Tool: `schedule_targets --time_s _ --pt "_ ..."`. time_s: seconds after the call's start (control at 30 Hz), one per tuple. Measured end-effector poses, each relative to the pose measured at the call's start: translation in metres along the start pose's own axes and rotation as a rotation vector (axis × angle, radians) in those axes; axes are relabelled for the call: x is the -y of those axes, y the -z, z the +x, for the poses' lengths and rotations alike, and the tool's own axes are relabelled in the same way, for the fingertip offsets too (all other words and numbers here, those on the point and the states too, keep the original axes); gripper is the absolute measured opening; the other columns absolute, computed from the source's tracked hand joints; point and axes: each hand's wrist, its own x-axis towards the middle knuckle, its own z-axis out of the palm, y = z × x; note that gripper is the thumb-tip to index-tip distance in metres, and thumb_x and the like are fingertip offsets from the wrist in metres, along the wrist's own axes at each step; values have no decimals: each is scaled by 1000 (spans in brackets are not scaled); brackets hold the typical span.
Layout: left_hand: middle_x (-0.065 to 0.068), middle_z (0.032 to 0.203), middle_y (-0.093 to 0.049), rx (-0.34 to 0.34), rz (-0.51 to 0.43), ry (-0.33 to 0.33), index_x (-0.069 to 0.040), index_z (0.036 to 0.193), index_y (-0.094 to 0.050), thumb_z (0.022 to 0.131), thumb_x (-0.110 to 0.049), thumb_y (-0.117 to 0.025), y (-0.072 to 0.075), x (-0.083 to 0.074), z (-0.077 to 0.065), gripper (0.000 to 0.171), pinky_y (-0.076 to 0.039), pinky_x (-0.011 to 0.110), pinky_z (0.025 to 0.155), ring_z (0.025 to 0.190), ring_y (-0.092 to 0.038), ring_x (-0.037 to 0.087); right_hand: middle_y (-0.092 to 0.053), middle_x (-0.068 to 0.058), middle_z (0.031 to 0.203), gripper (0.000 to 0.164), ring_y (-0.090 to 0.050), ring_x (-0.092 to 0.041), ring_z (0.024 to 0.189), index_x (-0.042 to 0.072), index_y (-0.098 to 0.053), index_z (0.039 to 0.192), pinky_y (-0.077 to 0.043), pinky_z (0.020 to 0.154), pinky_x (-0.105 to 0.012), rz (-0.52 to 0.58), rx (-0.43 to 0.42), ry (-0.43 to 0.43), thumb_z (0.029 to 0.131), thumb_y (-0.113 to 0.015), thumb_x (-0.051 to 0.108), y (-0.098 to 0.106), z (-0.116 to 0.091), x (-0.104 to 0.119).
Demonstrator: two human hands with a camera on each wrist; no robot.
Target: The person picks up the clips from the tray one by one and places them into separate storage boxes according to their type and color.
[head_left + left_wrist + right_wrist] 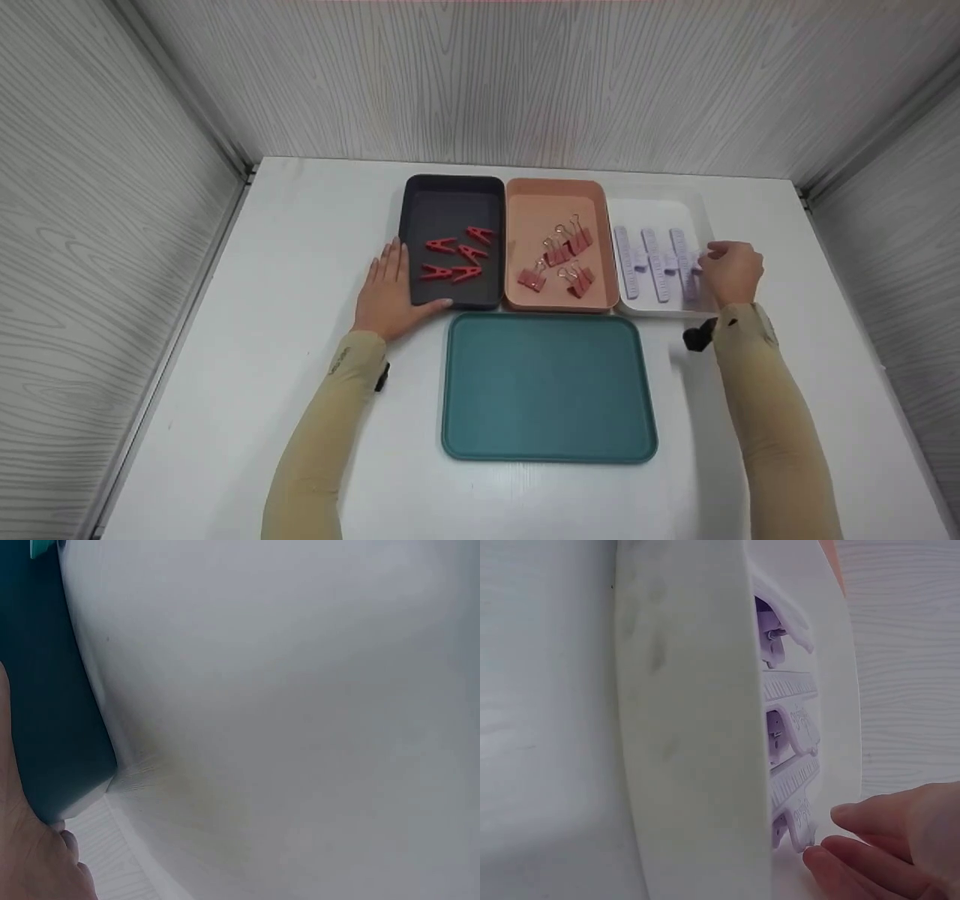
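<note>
My left hand (386,296) lies with straight fingers along the left side of a dark tray (450,196), its thumb stretched along the front rim. Several red clothespins (472,253) lie in that tray. At the right side of a white tray (656,196), my right hand (731,271) reaches over the rim. Three lavender rulers with clips (658,262) lie side by side there. In the right wrist view, the thumb and fingers (862,870) are apart, with fingertips right at the clip of the nearest ruler (795,829).
Between the dark and white trays sits an orange tray (544,196) with several pink binder clips (559,251). A teal tray (551,390) lies in front of them. All rest on a white table (300,247) with grey wood-patterned walls (487,82) at the back and sides.
</note>
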Motion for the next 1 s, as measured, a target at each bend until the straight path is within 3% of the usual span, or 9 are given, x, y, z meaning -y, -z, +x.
schedule_targets --time_s 0.37,0.7,1.0 --pt "19 168 1 -12 21 -13 4 160 -4 80 -93 -41 -3 0 3 131 5 39 123 155 3 29 -65 -24 127 41 -60 -38 119 -4 -64 134 -49 98 -48 45 -7 97 101 -65 20 -2 -18 4" --pt "20 168 0 -26 21 -11 4 160 -5 79 -94 -39 -9 4 1 132 4 39 123 155 2 30 -69 -22 122 41 -67 -35 110 -5 -70 125 -55 94 -46 73 -6 317 98 -70 25 -19 -47 24" --pt "19 168 2 8 29 2 3 161 -3 80 -92 -42 -2 0 2 131 6 38 123 155 3 28 -72 -18 117 38 -69 -34 106 -4 -73 120 -56 92 -49 127 0 494 95 -74 25 -22 -66 48"
